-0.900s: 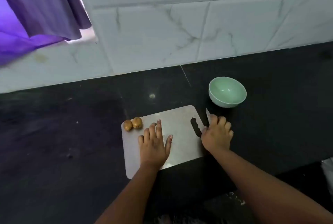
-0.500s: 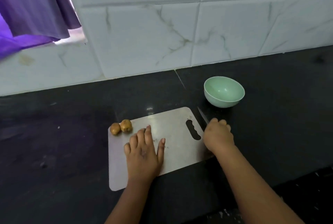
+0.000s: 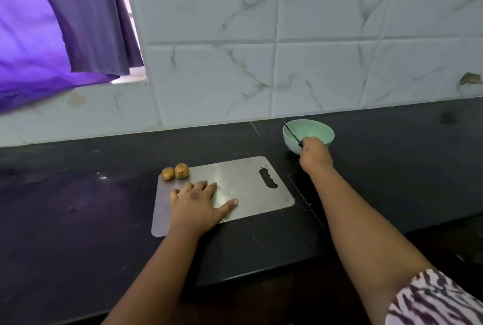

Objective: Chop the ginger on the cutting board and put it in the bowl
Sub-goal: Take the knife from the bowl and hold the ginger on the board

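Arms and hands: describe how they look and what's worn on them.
Both forearms are bare. The left hand and right hand show no gloves, rings or watch. Only the right upper arm carries a short sleeve, white with dark zebra-like stripes. No left sleeve is in view.

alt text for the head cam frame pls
A person's left hand rests flat on a steel cutting board while the right hand holds a knife before a green bowl. Two uncut ginger pieces sit at the board's far-left corner.

knife handle hidden in right hand — bowl front partly covered; sleeve cut off by edge.
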A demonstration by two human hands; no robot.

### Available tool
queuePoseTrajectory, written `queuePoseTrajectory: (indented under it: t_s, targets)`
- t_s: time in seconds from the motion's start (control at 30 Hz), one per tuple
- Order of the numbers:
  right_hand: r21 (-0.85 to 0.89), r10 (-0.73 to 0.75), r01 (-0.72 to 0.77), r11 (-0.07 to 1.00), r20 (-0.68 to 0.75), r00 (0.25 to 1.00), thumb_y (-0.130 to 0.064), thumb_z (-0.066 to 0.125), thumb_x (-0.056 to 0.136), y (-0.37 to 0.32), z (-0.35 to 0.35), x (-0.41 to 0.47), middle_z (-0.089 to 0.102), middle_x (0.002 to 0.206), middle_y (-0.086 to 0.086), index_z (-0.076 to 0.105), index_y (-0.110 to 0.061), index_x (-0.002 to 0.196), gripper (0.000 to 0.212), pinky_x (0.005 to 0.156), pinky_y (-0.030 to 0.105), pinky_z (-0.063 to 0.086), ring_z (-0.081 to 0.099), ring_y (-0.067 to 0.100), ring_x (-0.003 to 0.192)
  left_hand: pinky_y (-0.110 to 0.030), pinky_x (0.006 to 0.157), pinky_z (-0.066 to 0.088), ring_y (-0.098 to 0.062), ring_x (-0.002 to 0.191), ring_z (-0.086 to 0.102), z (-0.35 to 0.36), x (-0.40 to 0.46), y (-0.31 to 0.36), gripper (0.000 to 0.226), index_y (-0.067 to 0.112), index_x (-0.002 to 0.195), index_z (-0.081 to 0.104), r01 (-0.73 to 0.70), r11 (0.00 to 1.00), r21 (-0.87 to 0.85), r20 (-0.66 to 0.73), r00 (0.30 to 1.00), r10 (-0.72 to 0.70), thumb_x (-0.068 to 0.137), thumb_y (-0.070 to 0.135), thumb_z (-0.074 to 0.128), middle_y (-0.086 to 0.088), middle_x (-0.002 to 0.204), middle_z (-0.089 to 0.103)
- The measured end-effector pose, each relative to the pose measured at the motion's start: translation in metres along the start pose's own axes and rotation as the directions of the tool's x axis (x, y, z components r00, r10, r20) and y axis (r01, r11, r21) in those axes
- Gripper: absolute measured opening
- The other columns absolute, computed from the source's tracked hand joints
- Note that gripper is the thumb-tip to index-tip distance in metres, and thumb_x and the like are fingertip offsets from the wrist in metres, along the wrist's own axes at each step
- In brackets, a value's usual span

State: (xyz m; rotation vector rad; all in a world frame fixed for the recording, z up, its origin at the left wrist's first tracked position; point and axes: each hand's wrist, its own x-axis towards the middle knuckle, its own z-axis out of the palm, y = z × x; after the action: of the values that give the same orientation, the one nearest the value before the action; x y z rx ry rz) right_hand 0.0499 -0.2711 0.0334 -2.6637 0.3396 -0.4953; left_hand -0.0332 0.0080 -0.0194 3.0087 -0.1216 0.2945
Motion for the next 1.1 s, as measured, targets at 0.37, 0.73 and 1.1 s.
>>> queuePoseTrajectory:
  t_s: [0.37,0.73,1.1]
  targets:
    - [-0.048,-0.028,0.036,0.998,0.171,0.985,-0.007,0.048,0.092,0.013,-0.028,-0.019,0.06,0.109,0.012,0.061,-0.01,0.109,0.022,0.072,0.031,0.042,0.057,0.03,0.093,-0.053,0.111,0.018,-0.018,0.141,0.022,-0.01,-0.016,0.001,0.082,0.039,0.148,0.03,0.053,0.997,-0.049,0.124,0.991,-0.046,0.079,0.084,0.025,0.012,0.155,0.027]
    - [0.406,-0.14,0.106,0.908,0.056,0.989,-0.013,0.06,0.089,-0.061,-0.009,-0.083,0.05,0.103,0.004,0.047,-0.011,0.116,0.03,0.069,0.027,0.042,0.051,0.021,0.087,-0.042,0.1,0.031,-0.024,0.122,0.04,-0.009,-0.026,-0.01,0.043,0.022,0.125,0.055,0.132,0.926,-0.354,-0.367,0.891,-0.268,0.09,0.047,0.052,0.0,0.131,0.05]
    - [0.76,0.001,-0.624,0.182,0.635,0.773,0.004,0.032,0.089,-0.13,0.048,-0.095,0.05,0.073,0.01,0.051,-0.004,0.087,0.021,0.045,0.02,0.031,0.036,0.012,0.051,-0.037,0.093,0.034,-0.022,0.113,0.042,0.001,-0.005,-0.019,0.032,0.017,0.119,0.052,0.256,0.915,-0.312,-0.37,0.854,-0.365,0.091,0.032,0.053,0.0,0.124,0.052]
